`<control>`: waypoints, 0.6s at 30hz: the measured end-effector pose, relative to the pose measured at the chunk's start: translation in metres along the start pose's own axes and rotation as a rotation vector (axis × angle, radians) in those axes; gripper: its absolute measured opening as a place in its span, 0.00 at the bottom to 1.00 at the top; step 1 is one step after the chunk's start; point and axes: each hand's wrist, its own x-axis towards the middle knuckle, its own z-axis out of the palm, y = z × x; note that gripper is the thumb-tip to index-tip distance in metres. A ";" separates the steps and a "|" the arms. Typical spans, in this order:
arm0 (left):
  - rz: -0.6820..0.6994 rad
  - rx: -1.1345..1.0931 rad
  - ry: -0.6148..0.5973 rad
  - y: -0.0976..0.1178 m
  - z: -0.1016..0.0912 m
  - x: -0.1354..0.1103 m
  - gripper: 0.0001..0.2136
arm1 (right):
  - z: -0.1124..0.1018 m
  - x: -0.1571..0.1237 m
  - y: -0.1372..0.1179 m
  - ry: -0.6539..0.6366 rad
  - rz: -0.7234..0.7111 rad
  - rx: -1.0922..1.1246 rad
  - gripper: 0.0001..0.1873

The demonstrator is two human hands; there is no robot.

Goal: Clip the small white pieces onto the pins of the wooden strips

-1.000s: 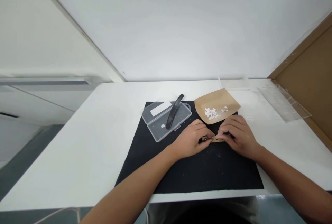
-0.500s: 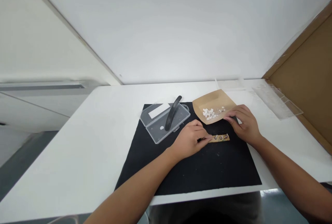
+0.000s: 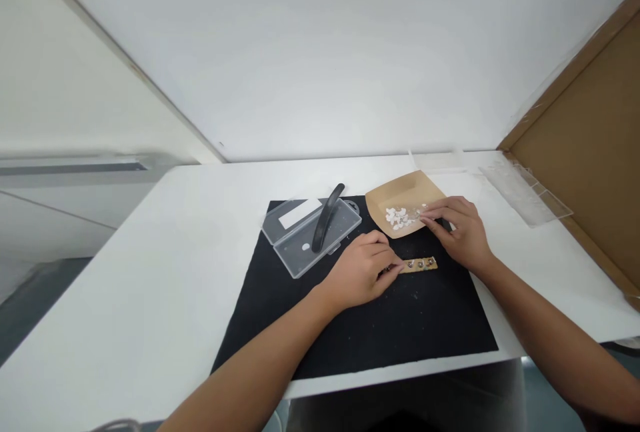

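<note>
A small brown strip [image 3: 421,264] with three metal studs lies on a black mat [image 3: 360,312]. My left hand [image 3: 361,270] is curled, with its fingertips pinching the strip's left end. My right hand [image 3: 457,229] reaches over the near edge of a brown paper tray [image 3: 400,197] that holds several small white pieces [image 3: 397,217]; its fingers are bent and close together near the pieces, and whether they hold one I cannot make out.
A clear plastic case [image 3: 307,235] lies open on the mat's far left with a black curved tool [image 3: 327,225] across it. A clear plastic holder [image 3: 525,191] sits at the table's back right beside a brown board [image 3: 585,152]. The white table [image 3: 150,272] extends left.
My right hand let go of the strip and moved away from me to the paper tray with the white pieces. My left hand stayed on the strip's left end.
</note>
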 end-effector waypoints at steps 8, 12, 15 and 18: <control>0.022 0.049 -0.018 -0.001 0.005 0.000 0.06 | -0.012 -0.003 -0.017 -0.143 -0.142 0.233 0.03; 0.039 0.061 -0.011 -0.004 0.007 -0.001 0.05 | -0.013 -0.006 -0.028 -0.316 -0.272 0.258 0.02; 0.048 0.048 -0.001 -0.005 0.007 -0.001 0.05 | -0.013 -0.008 -0.029 -0.391 -0.306 0.242 0.02; 0.040 0.036 0.002 -0.004 0.006 0.000 0.04 | -0.015 -0.007 -0.026 -0.415 -0.314 0.247 0.02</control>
